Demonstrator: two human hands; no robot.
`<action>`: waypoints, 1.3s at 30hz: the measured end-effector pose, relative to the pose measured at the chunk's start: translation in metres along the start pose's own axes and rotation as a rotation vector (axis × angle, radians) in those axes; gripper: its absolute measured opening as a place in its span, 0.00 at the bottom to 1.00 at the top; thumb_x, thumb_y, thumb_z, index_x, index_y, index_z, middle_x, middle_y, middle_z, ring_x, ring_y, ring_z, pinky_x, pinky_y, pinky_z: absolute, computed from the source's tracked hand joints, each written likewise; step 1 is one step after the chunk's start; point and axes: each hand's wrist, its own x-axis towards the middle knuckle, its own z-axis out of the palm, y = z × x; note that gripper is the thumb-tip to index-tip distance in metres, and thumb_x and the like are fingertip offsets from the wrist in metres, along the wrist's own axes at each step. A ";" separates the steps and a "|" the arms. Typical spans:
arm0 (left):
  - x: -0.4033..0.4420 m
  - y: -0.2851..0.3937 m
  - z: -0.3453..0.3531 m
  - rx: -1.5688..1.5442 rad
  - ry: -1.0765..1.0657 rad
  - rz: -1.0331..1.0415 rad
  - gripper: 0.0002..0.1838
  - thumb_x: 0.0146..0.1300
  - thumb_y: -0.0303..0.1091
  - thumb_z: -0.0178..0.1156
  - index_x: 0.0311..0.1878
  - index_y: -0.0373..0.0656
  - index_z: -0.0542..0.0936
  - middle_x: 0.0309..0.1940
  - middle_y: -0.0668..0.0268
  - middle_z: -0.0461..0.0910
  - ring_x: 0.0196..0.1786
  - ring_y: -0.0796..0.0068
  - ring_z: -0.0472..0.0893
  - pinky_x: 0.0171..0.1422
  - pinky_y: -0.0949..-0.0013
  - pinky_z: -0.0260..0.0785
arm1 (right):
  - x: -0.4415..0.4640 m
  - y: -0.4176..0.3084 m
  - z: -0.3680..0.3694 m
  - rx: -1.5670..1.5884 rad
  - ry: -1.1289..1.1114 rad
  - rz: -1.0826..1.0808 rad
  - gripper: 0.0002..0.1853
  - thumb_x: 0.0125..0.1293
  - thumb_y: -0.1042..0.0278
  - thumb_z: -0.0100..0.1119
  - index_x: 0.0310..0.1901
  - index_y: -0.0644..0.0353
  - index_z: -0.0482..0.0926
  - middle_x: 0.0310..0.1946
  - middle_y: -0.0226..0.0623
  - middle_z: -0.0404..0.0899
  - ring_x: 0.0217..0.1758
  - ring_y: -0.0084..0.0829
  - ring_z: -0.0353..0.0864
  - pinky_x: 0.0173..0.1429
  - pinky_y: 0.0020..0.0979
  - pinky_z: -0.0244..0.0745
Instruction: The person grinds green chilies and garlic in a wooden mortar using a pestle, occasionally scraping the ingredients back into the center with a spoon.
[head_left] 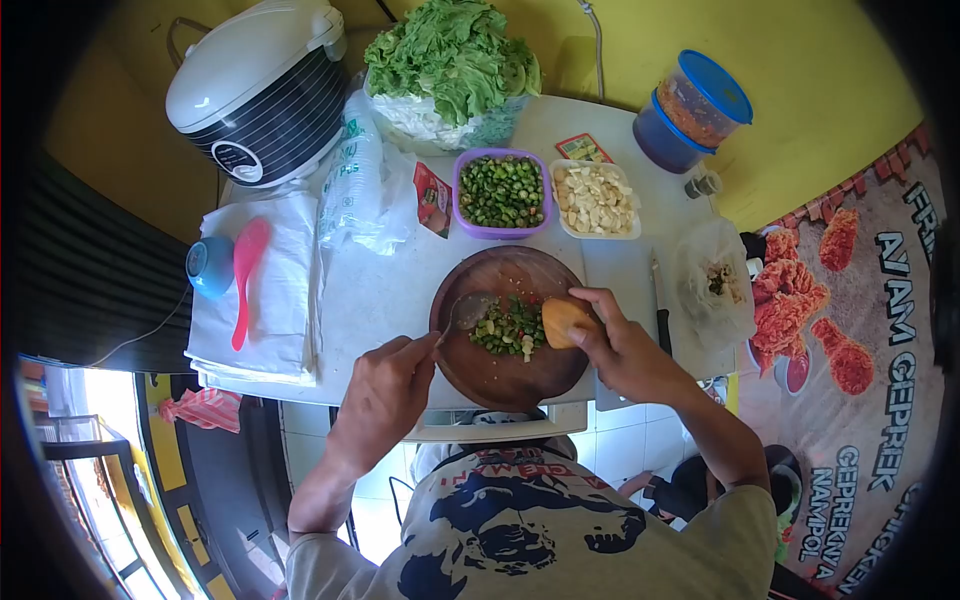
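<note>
A round brown wooden mortar (490, 268) sits near the table's front edge, with chopped green chilies (508, 325) and some pale bits heaped in its middle. My left hand (385, 395) is closed round the handle of a metal spoon (470, 308), whose bowl end lies inside the mortar beside the heap. On the other side, my right hand (635, 355) grips a light wooden pestle (566, 323). The pestle is tilted over the right part of the mortar, close to the chilies. Whether it touches them, I cannot tell.
Behind the mortar stand a purple tub of cut chilies (502, 232) and a tub of peeled garlic (597, 200). A knife (662, 315) lies to the right. A rice cooker (255, 95), lettuce (450, 60), pink rice paddle (246, 270) and blue-lidded containers (690, 115) surround these.
</note>
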 end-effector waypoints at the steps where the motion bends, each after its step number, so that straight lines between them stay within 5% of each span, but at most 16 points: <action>1: -0.002 0.004 0.006 -0.053 -0.006 0.027 0.13 0.72 0.23 0.63 0.58 0.33 0.84 0.36 0.47 0.85 0.34 0.43 0.86 0.38 0.51 0.77 | -0.001 0.007 0.009 -0.103 0.082 -0.149 0.29 0.84 0.54 0.52 0.77 0.56 0.58 0.48 0.66 0.86 0.46 0.60 0.90 0.54 0.52 0.83; 3: 0.005 0.003 0.001 -0.049 -0.032 0.061 0.13 0.72 0.22 0.63 0.57 0.32 0.84 0.36 0.47 0.84 0.33 0.43 0.85 0.37 0.50 0.76 | 0.015 0.004 0.029 -0.154 0.176 -0.325 0.28 0.84 0.57 0.51 0.77 0.58 0.57 0.44 0.67 0.86 0.43 0.63 0.89 0.52 0.54 0.83; 8: 0.010 0.016 0.004 -0.050 0.032 0.041 0.14 0.72 0.20 0.61 0.58 0.32 0.83 0.36 0.48 0.83 0.33 0.43 0.85 0.37 0.51 0.76 | 0.022 -0.040 0.026 -0.587 0.047 -0.202 0.25 0.82 0.62 0.53 0.73 0.60 0.60 0.28 0.61 0.85 0.30 0.64 0.86 0.35 0.57 0.81; 11: 0.008 0.008 0.000 -0.014 0.086 0.058 0.14 0.72 0.19 0.61 0.59 0.32 0.83 0.36 0.48 0.83 0.32 0.43 0.85 0.36 0.51 0.76 | 0.034 -0.063 0.015 -0.678 -0.062 -0.234 0.25 0.80 0.62 0.55 0.72 0.61 0.62 0.27 0.60 0.85 0.31 0.64 0.87 0.36 0.59 0.82; 24: 0.000 0.009 -0.009 0.008 0.043 -0.042 0.14 0.73 0.19 0.60 0.59 0.31 0.84 0.40 0.48 0.88 0.40 0.50 0.90 0.43 0.58 0.79 | 0.051 -0.060 0.003 -0.769 -0.164 -0.254 0.27 0.78 0.60 0.59 0.71 0.58 0.63 0.28 0.60 0.85 0.31 0.64 0.87 0.36 0.59 0.81; 29: -0.005 0.004 -0.006 0.009 0.063 0.005 0.17 0.70 0.16 0.60 0.61 0.30 0.81 0.39 0.48 0.86 0.37 0.44 0.88 0.39 0.52 0.80 | 0.005 -0.035 0.027 -0.788 0.121 -0.458 0.32 0.76 0.61 0.61 0.79 0.48 0.63 0.40 0.56 0.85 0.28 0.55 0.88 0.26 0.48 0.81; 36: -0.004 0.011 -0.002 -0.007 0.014 0.037 0.18 0.69 0.15 0.59 0.61 0.30 0.81 0.40 0.48 0.86 0.37 0.44 0.88 0.39 0.53 0.81 | -0.008 -0.033 0.054 -1.008 0.115 -0.545 0.36 0.72 0.61 0.63 0.80 0.45 0.64 0.38 0.51 0.82 0.26 0.49 0.90 0.20 0.44 0.79; 39: -0.007 0.008 0.000 0.000 0.008 0.041 0.18 0.69 0.15 0.60 0.61 0.30 0.81 0.40 0.48 0.86 0.37 0.44 0.88 0.39 0.52 0.81 | 0.000 -0.043 0.043 -0.921 0.092 -0.414 0.35 0.70 0.67 0.61 0.78 0.49 0.64 0.38 0.59 0.84 0.28 0.50 0.90 0.24 0.46 0.82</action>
